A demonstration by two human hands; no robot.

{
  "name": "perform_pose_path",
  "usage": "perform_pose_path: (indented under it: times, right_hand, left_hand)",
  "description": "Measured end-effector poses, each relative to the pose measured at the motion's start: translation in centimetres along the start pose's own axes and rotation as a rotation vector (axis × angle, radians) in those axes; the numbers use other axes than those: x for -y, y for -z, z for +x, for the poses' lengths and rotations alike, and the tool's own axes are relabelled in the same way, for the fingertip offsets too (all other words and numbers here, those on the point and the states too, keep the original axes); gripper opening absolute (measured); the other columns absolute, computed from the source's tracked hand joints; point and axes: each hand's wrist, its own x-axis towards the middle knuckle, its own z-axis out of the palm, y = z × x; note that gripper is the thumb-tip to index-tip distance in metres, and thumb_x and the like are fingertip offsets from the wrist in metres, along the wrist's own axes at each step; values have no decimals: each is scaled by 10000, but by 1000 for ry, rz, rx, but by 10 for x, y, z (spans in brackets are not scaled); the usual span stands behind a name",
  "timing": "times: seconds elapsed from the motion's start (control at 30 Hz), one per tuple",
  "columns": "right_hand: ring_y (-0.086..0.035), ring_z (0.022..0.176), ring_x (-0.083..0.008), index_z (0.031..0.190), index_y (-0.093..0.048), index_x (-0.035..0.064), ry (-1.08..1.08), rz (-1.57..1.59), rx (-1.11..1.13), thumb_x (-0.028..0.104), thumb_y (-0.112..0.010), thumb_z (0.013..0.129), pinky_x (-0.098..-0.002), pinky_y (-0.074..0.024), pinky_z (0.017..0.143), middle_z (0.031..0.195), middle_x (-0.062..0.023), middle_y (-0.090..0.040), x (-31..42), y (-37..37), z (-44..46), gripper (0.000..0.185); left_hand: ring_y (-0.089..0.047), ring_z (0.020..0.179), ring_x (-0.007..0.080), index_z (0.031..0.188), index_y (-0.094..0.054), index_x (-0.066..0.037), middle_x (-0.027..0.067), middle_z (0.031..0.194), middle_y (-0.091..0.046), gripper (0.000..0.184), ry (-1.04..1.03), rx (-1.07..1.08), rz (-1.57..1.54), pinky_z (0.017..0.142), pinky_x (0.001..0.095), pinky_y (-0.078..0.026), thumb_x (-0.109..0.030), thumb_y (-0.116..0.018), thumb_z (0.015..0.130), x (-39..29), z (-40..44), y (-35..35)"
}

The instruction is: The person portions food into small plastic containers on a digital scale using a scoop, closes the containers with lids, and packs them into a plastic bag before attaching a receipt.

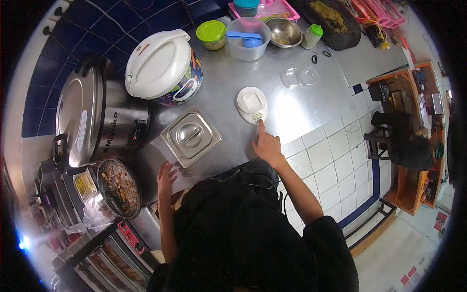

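My right hand (268, 147) reaches over the steel counter (219, 141) with its index finger stretched out to the front of a white kitchen scale (253, 117), at or just by the buttons below the display. Its thumb stands apart and nothing is in its grip. On the scale sits a small, clear or whitish square container (252, 101). My left hand (166, 176) is empty, with fingers spread at the counter's near edge. Close to it lies a rectangular steel pan with a lid (191, 136). The display's digits are too small to read.
Left stand a large Miyako rice cooker (116, 107), a white-lidded patterned container (160, 63) and a pan of food (119, 187). At the back are a clear tub (248, 48), a steel bowl (283, 33) and a green-capped jar (312, 36). Clear plastic containers (300, 77) lie right. Another person (418, 151) is far right.
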Motion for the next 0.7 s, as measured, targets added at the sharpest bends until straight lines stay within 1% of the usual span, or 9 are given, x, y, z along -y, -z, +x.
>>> perform_pose_path:
  times: [0.03, 0.27, 0.3, 0.33, 0.37, 0.43, 0.53, 0.67, 0.7]
  right_hand:
    - [-691, 726, -368, 1536, -169, -38, 43, -32, -68, 311, -705, 823, -538, -507, 732, 811, -186, -703, -2, -3, 0, 957]
    - [-688, 682, -351, 1536, -208, -25, 39, -70, -66, 306, -701, 825, -536, -505, 729, 759, -177, -699, 0, -2, 0, 927]
    - [-695, 717, -337, 1543, -201, -18, 18, -112, -11, 280, -679, 841, -543, -495, 791, 798, -161, -709, 1, 1, 2, 900]
    - [-701, 753, -323, 1549, -193, -12, -2, -153, 43, 254, -656, 858, -551, -486, 853, 836, -146, -720, 1, 3, 4, 874]
    - [-701, 753, -323, 1549, -193, -12, -3, -153, 44, 254, -656, 858, -551, -486, 853, 836, -146, -720, 0, 2, 7, 874]
    - [-704, 741, -304, 1557, -187, -13, 20, -250, 50, 208, -590, 879, -552, -485, 856, 810, -131, -720, -5, -3, 10, 819]
    - [-710, 764, -306, 1566, -150, -17, 28, -302, 97, 169, -545, 883, -568, -483, 856, 834, -135, -726, -3, -4, 13, 810]
    - [-716, 799, -324, 1563, -144, -27, -15, -223, 149, 206, -599, 873, -581, -484, 865, 881, -154, -732, 9, 11, 3, 859]
    - [-713, 838, -339, 1562, -139, -26, -47, -156, 174, 228, -625, 867, -585, -482, 877, 941, -183, -725, 12, 13, -1, 885]
  left_hand:
    - [-607, 1120, 251, 1448, -457, -112, 99, 1351, -578, 617, 2, -7, -3, 932, 407, -453, -487, -586, 975, 1, 1, 0]
    - [-629, 1052, 213, 1406, -495, -117, 83, 1287, -619, 535, 4, -14, -28, 880, 377, -470, -444, -574, 991, 8, 8, 2]
    - [-629, 1052, 213, 1406, -495, -117, 83, 1287, -619, 535, 6, -15, -28, 880, 377, -470, -444, -574, 991, 9, 9, 4]
    - [-615, 1098, 234, 1436, -472, -120, 85, 1324, -603, 573, 13, -1, -19, 919, 398, -455, -465, -573, 989, 10, 11, 5]
    - [-601, 1144, 255, 1465, -450, -124, 86, 1360, -587, 612, 21, 12, -10, 957, 418, -441, -487, -572, 987, 11, 12, 6]
    - [-602, 1140, 253, 1466, -450, -125, 85, 1363, -586, 610, 26, 9, 8, 959, 418, -441, -485, -572, 988, 8, 11, 5]
    - [-601, 1138, 250, 1468, -448, -126, 82, 1370, -581, 609, 8, 20, 17, 963, 416, -441, -484, -569, 990, 7, 13, 5]
    - [-594, 1151, 252, 1473, -443, -116, 89, 1382, -573, 621, -19, 17, 1, 977, 413, -436, -493, -559, 992, 0, 12, -1]
    - [-594, 1151, 252, 1473, -443, -116, 89, 1382, -573, 621, -23, 13, -4, 977, 413, -436, -493, -559, 992, -3, 10, -3]
